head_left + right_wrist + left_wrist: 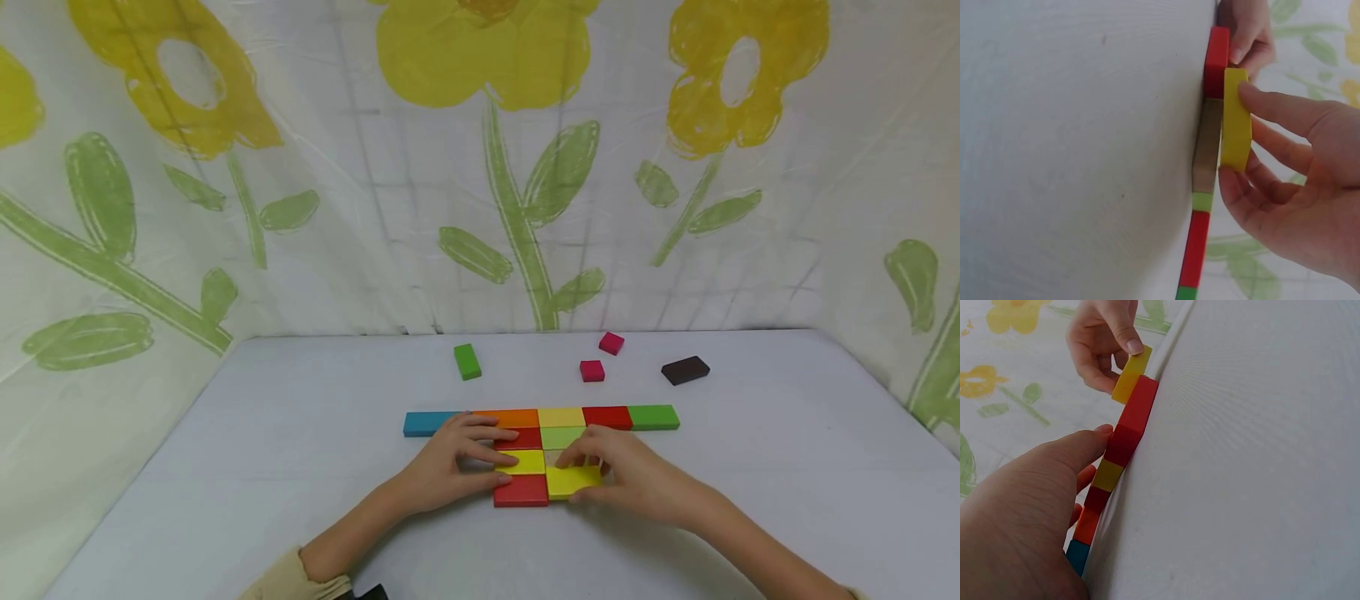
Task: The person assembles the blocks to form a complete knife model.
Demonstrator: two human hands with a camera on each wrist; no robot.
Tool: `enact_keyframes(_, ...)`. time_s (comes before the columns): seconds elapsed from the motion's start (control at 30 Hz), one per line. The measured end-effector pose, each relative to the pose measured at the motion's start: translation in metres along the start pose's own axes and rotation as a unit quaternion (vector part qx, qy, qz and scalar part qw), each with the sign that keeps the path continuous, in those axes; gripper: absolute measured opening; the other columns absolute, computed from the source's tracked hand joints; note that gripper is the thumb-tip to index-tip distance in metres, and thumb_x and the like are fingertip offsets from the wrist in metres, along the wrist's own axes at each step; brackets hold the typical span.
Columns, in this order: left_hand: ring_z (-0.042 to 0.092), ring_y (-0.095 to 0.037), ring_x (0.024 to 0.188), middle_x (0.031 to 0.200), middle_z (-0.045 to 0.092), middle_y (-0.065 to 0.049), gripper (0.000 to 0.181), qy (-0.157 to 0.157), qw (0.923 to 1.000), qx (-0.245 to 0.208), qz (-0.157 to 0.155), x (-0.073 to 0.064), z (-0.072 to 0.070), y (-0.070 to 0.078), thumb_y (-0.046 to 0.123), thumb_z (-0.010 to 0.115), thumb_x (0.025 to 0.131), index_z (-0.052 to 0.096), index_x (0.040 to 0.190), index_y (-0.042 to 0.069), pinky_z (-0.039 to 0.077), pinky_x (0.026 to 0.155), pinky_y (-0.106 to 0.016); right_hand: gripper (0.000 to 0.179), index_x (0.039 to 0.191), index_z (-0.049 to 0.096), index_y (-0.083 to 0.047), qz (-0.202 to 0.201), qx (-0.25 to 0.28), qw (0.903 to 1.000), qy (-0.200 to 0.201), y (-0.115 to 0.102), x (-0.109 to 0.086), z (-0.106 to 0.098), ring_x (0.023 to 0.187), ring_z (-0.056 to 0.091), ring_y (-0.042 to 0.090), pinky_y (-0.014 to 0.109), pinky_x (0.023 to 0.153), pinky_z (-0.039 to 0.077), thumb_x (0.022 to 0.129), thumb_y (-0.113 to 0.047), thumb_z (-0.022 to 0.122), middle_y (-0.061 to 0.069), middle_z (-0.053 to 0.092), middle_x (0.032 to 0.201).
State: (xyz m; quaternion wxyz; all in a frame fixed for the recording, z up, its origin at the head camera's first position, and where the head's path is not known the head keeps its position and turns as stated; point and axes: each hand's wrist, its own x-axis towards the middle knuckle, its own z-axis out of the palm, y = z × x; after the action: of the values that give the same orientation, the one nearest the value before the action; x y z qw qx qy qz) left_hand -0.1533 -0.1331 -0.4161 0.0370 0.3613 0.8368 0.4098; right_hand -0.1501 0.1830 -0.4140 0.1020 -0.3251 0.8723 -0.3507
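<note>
My right hand [647, 481] pinches a yellow block [1235, 128] between thumb and fingers. The right wrist view shows this block raised a little off the table, beside a tan block [1206, 150]. My left hand [442, 468] lies along the left side of the block layout, its fingers extended over a dark red block [530, 437] and another yellow block [532, 461]. Its thumb touches the front red block [521, 492]. Behind the tan block sits a light green block [562, 437].
Across the layout's back runs a row: blue [427, 423], orange [513, 417], pale yellow [561, 417], red [609, 417] and green blocks [654, 417]. Farther back lie a green block [467, 362], two pink blocks [592, 371] and a dark brown block [685, 370]. A flowered curtain [337, 250] hangs behind.
</note>
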Motion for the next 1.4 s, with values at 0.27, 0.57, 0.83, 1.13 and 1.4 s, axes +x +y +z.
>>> enact_keyframes(0.27,0.053,-0.023,0.141,0.142,0.068,0.005,0.027,0.001,1.0,0.003,0.001,0.001,-0.001,0.001,0.025,0.079,0.094,0.082,0.121,0.021,0.029,0.121,-0.067,0.041,0.121,0.075,-0.032,0.033,0.001,0.9994,-0.013,0.016,0.002,0.008,0.097,0.056,0.009,0.021,0.078,0.054,0.085,-0.048,0.086,-0.014,0.064,0.106)
enact_keyframes(0.57,0.05,-0.025,0.143,0.142,0.068,0.005,0.027,0.001,1.0,-0.001,-0.001,0.0,0.0,0.001,0.026,0.079,0.094,0.082,0.121,0.021,0.03,0.12,-0.068,0.036,0.115,0.076,-0.03,0.03,0.002,0.9996,0.0,0.006,0.002,0.007,0.095,0.056,0.006,0.02,0.078,0.054,0.084,-0.044,0.088,-0.015,0.065,0.104)
enact_keyframes(0.83,0.051,-0.024,0.142,0.142,0.068,0.006,0.028,-0.002,1.0,0.001,-0.006,0.0,0.0,0.0,0.027,0.079,0.094,0.082,0.122,0.021,0.03,0.12,-0.067,0.036,0.113,0.075,-0.033,0.039,0.01,0.9992,-0.002,0.011,0.003,0.011,0.096,0.056,0.008,0.02,0.079,0.054,0.082,-0.044,0.09,-0.014,0.065,0.105)
enact_keyframes(1.13,0.051,-0.024,0.142,0.143,0.068,0.006,0.028,-0.004,0.9999,-0.006,-0.012,0.0,0.001,0.0,0.028,0.079,0.094,0.082,0.122,0.022,0.031,0.119,-0.067,0.037,0.113,0.073,-0.039,0.053,0.012,0.9985,-0.008,0.02,0.005,0.015,0.098,0.058,0.01,0.022,0.081,0.056,0.081,-0.049,0.09,-0.017,0.066,0.107)
enact_keyframes(1.4,0.05,-0.026,0.143,0.142,0.068,0.005,0.027,-0.003,0.9999,-0.003,-0.01,0.0,0.001,0.001,0.027,0.08,0.094,0.082,0.121,0.021,0.031,0.119,-0.068,0.038,0.116,0.075,-0.024,0.025,0.034,0.9991,-0.002,-0.01,-0.001,-0.001,0.095,0.058,0.01,0.021,0.078,0.055,0.085,-0.042,0.088,-0.011,0.068,0.107)
